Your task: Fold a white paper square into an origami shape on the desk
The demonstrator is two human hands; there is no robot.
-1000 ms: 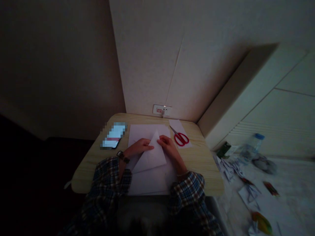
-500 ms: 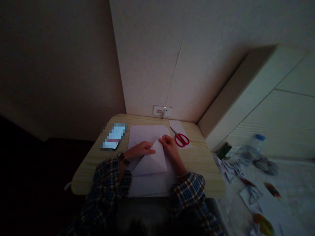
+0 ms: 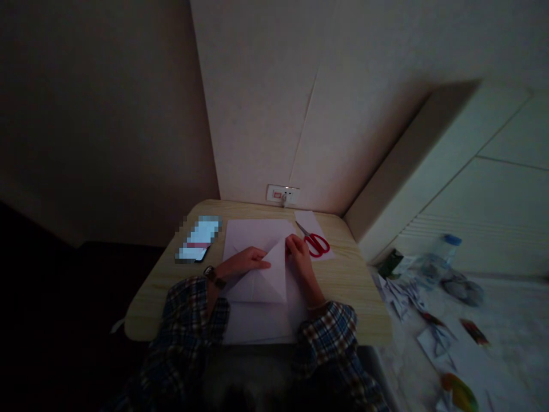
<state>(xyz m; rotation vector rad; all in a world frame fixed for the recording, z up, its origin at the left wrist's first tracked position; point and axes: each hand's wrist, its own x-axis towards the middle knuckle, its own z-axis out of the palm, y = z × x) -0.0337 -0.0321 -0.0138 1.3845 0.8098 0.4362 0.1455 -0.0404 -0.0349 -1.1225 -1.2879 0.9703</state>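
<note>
A folded sheet of white paper point(image 3: 261, 286) is held between my two hands, above other white sheets point(image 3: 253, 229) lying on the small wooden table. My left hand point(image 3: 249, 261) grips its left side, thumb on top and the other fingers partly hidden. At the upper right corner, my right hand point(image 3: 298, 252) pinches the paper's edge, a raised flap standing between the hands. Red-handled scissors point(image 3: 315, 241) rest just right of my right hand, on a narrow paper strip point(image 3: 305, 217).
A lit phone point(image 3: 199, 237) lies at the table's left. Behind the wooden table point(image 3: 347, 286) is a wall socket point(image 3: 283, 194) with a plug in it. On the right, lower surface are paper scraps point(image 3: 397, 300), a plastic bottle point(image 3: 444, 254) and a yellow-orange object point(image 3: 461, 392).
My right hand has shifted slightly right with the paper's corner, and the flap now stands more upright. The sheet's lower edge has turned a little. My left hand stays nearly in place.
</note>
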